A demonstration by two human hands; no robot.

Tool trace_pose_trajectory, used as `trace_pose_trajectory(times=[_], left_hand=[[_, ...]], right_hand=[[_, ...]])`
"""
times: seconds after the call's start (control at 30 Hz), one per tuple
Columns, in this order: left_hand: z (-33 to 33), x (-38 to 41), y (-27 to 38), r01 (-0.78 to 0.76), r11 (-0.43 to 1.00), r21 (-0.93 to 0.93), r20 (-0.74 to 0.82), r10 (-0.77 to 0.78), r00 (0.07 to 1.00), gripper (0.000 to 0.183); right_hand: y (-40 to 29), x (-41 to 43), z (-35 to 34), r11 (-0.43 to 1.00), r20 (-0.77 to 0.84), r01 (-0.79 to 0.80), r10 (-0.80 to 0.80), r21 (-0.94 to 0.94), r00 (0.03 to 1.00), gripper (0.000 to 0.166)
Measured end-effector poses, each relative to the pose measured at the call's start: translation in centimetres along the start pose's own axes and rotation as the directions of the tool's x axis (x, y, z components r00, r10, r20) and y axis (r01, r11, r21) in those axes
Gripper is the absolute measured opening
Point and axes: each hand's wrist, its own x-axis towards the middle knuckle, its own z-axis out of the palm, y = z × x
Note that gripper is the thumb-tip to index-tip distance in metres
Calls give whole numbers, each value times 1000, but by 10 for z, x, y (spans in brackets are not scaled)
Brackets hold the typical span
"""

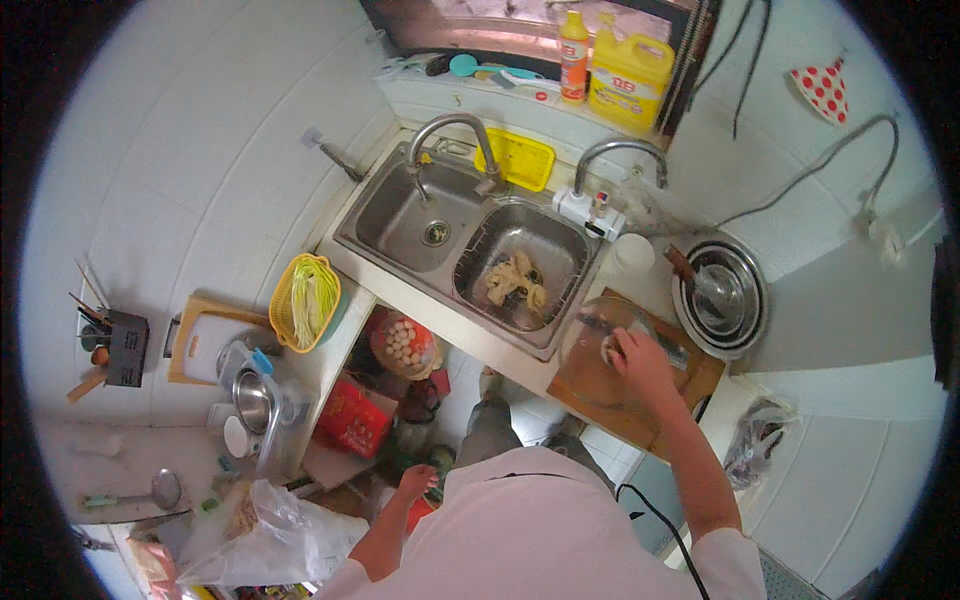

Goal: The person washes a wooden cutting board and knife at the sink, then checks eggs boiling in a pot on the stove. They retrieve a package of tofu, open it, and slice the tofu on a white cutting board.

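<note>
My right hand (637, 364) is over a wooden cutting board (652, 435) on the counter, right of the sink. Its fingers close around the small knob of what looks like a round clear glass lid (581, 364). Through or beside the glass, a knife (675, 351) with a dark handle lies on the board, partly hidden by the hand. My left hand (418, 480) hangs low by my side, fingers loosely bent, with nothing visible in it. In the right basin (574, 247) of the steel sink, pale yellowish food pieces (516, 281) rest on a wire rack.
Nested steel bowls (757, 315) stand right of the board. A chrome faucet (454, 120) arches over the left basin (382, 225). Left of the sink is a yellow basket (281, 322) of leafy vegetables (309, 300). Eggs (403, 343) sit in a basket below the counter.
</note>
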Motion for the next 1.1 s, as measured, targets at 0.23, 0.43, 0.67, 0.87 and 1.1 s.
trace_pose_trajectory(times=[0.23, 0.43, 0.67, 0.87, 1.1], left_hand=[[-45, 48, 1, 35, 993, -116, 81, -26, 996, 28], [-104, 72, 16, 53, 995, -87, 74, -46, 996, 36], [-157, 106, 57, -66, 990, 121, 114, 52, 992, 38], [-163, 186, 123, -199, 915, 351, 350, 69, 934, 37], [-75, 232, 203, -368, 731, 574, 591, -58, 805, 36]], right_hand=[[-45, 142, 77, 977, 109, 166, -152, -133, 982, 26], [-45, 235, 160, 944, 384, 72, 61, -323, 922, 22], [-39, 236, 210, 957, 204, -128, 184, -259, 962, 18], [-115, 113, 139, 962, 211, -262, 241, 73, 947, 19], [-122, -194, 227, 764, 702, -644, 432, 49, 566, 23]])
